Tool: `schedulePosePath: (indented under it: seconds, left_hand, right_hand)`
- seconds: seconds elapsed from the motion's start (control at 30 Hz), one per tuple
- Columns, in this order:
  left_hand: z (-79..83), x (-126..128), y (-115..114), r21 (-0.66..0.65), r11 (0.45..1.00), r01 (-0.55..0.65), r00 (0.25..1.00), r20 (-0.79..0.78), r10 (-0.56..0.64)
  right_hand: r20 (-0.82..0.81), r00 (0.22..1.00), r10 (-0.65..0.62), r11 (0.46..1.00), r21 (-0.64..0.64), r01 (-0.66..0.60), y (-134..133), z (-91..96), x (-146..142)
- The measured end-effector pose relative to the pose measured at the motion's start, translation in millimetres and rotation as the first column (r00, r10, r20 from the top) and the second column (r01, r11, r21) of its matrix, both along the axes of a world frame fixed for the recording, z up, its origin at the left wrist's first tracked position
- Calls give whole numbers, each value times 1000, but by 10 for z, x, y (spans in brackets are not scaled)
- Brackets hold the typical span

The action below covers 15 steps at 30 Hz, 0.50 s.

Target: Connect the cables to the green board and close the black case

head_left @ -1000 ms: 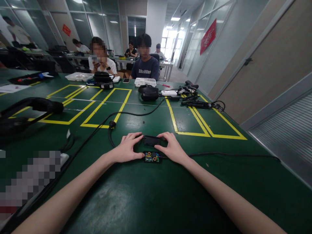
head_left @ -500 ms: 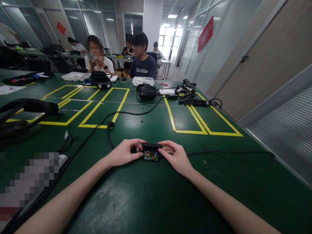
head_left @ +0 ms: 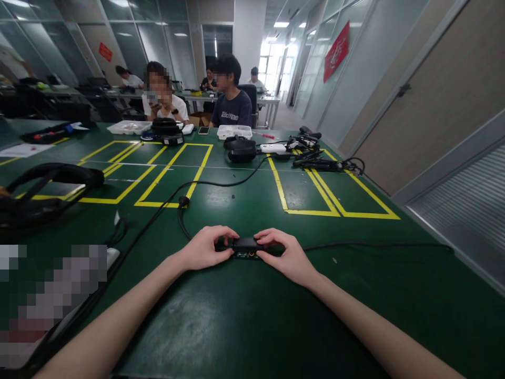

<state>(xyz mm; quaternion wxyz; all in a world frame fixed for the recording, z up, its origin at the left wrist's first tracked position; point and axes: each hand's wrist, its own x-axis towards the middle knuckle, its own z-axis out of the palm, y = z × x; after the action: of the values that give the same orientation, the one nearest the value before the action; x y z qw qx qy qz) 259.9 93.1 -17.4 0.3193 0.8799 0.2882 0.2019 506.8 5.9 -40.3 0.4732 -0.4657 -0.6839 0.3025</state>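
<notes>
Between my hands on the green table is a black power adapter case with a cable leading off to the right. Its black cover [head_left: 246, 243] is tilted down over a circuit board [head_left: 243, 255], of which only a front strip with an orange coil shows. My left hand [head_left: 207, 247] pinches the left end of the cover and case between thumb and fingers. At the right end, my right hand [head_left: 286, 252] grips in the same way, fingers on top and thumb at the front. The inside under the cover is mostly hidden.
A black cable [head_left: 221, 183] with a plug [head_left: 183, 201] crosses the table on the left. A headset [head_left: 51, 184] lies at the left. Farther back are a black case [head_left: 241, 151], tangled cables [head_left: 315, 152] and plastic trays [head_left: 234, 131]. Two people sit across the table.
The cover has come down toward me over the circuit board, hiding most of it. Both hands stay at the ends of the case. The view has shifted slightly.
</notes>
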Motion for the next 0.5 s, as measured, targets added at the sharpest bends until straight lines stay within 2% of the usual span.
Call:
schedulePosePath:
  seconds: [0.13, 0.5]
  left_hand:
    - [1, -17, -10, 64, 998, 15, 999, -42, -12]
    - [-50, -22, -46, 183, 982, 45, 999, -38, -39]
  right_hand:
    - [75, 997, 17, 998, 66, -22, -2, 4, 4]
    - [135, 989, 54, 997, 56, -62, -5, -30, 12]
